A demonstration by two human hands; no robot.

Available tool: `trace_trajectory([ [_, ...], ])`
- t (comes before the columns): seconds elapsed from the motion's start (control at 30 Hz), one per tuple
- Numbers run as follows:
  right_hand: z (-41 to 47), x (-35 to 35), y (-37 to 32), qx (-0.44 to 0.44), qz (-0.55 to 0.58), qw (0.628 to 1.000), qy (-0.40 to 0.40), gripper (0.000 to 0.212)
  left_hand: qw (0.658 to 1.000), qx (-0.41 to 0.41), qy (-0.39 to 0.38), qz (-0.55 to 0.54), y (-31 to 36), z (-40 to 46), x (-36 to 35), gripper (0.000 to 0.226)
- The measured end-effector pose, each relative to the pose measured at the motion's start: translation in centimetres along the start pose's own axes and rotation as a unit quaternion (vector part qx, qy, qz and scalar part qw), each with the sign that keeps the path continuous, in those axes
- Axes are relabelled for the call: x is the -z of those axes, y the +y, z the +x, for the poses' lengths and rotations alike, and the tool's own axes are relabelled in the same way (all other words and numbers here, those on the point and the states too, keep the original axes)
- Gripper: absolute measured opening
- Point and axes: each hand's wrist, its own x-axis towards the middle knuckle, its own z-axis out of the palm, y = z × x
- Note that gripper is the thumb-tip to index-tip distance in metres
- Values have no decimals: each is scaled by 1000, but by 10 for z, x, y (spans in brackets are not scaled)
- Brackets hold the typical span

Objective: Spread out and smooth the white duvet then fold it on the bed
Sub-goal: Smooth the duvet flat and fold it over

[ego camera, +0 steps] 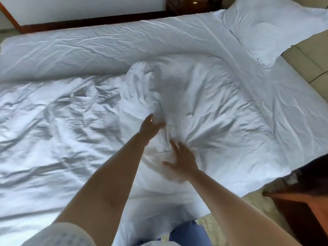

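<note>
I see the duvet (71, 121) rumpled across the bed (292, 103), bunched into a ridge mid-bed. Left hand (150, 127) grips that bunched fold, fingers apparently curled into the cloth, though it's blurred. Right hand (182, 158) rests flat beside it, fingers spread. Pillow (271, 29) lies far right.

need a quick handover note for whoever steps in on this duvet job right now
Left hand: grips a raised bunch of the white duvet mid-bed.
Right hand: open, fingers spread on the duvet just nearer you.
Duvet: bunched and creased across the bed; pillow at the far right corner.
Done: nothing finished.
Left: spread it flat, smooth it, then fold.
</note>
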Motion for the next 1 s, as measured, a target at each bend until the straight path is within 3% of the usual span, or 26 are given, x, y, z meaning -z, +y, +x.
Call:
trace_trajectory([
  [0.07, -1, -2, 8, 40, -28, 998, -42, 97, 991, 70, 33, 111, -48, -11, 10, 82],
  [0.2, -18, -1, 18, 98, -115, 975, -164, 133, 974, 149, -2, 171, -114, -39, 19, 116],
  [0.23, -22, 0, 21, 109, -154, 967, -172, 137, 971, 161, -4, 180, -118, -42, 21, 115],
  [0.33, -35, -7, 31, 126, -240, 948, -165, 144, 973, 196, -30, 118, -111, -59, 20, 63],
  [0.37, -39, -13, 34, 126, -253, 948, -147, 144, 971, 212, -49, 95, -108, -64, 18, 55],
  [0.5, -63, -25, 42, 118, -223, 966, -57, 136, 967, 229, -105, -22, -101, -92, 8, 56],
  [0.57, -70, -26, 46, 137, -199, 970, 35, 135, 964, 219, -99, -116, -94, -110, 3, 44],
  [0.63, -75, -27, 53, 175, -166, 960, 142, 131, 965, 188, -59, -175, -87, -129, 2, 18],
  [0.7, -77, -29, 61, 213, -137, 944, 211, 119, 959, 165, -35, -227, -79, -146, 0, 13],
  [0.83, -82, -16, 51, 134, -8, 966, 221, 80, 954, 120, 34, -274, -80, -169, -12, 16],
  [0.87, -84, -7, 47, 109, 34, 969, 217, 71, 958, 107, 83, -253, -87, -172, -13, 19],
  [0.93, -88, 10, 41, 108, 72, 959, 252, 56, 959, 118, 211, -148, -103, -178, -11, 53],
  [1.0, -92, 22, 39, 151, 71, 939, 301, 51, 926, 160, 334, 71, -114, -183, -8, 67],
])
